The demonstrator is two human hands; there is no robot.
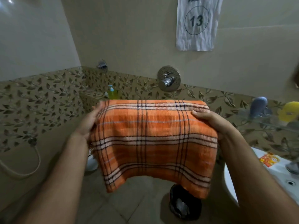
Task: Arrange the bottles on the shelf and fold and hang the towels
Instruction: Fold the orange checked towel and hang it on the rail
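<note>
An orange plaid towel (152,143), folded over, hangs in front of me at chest height. My left hand (88,123) grips its left edge and my right hand (210,122) grips its right edge, thumbs on top. The lower layers droop toward the floor. A green pump bottle (112,93) stands on the tiled ledge behind the towel. On the glass shelf (265,120) at the right sit a blue-grey bottle (258,105) and a yellow bottle (289,111).
A chrome shower mixer (168,79) is on the far wall under a paper sign marked 13 (196,21). A white basin (275,172) sits at the right. A shower hose (34,152) hangs at the left, and a dark object (184,204) lies on the floor.
</note>
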